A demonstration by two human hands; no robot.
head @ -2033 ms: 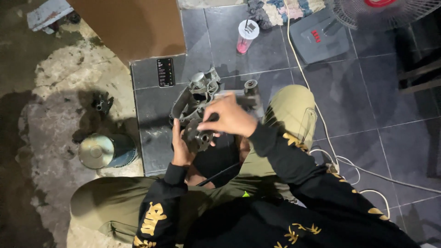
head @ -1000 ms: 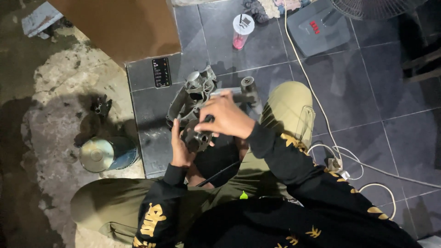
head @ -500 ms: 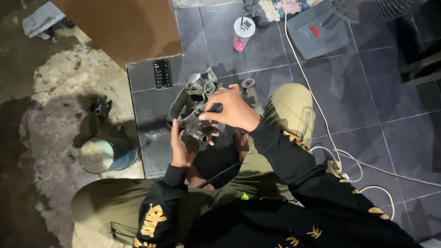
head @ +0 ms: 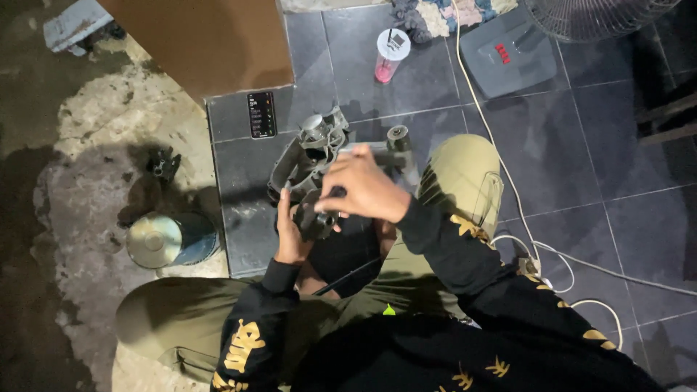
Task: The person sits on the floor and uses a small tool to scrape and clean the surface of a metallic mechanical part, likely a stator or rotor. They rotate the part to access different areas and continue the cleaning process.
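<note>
The grey casting (head: 305, 156) ran toward upper centre; the left hand (head: 289, 236) gripped its lower end, the right hand (head: 367, 190) pinching a dark part on top.

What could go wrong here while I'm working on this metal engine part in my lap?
The grey metal assembly rests on your lap, steadied only by your left hand underneath; it might tip onto the tiles. Your right hand works over a small dark piece that could drop. The phone and pink cup lie close ahead, and the white cable runs beside your knee.
</note>
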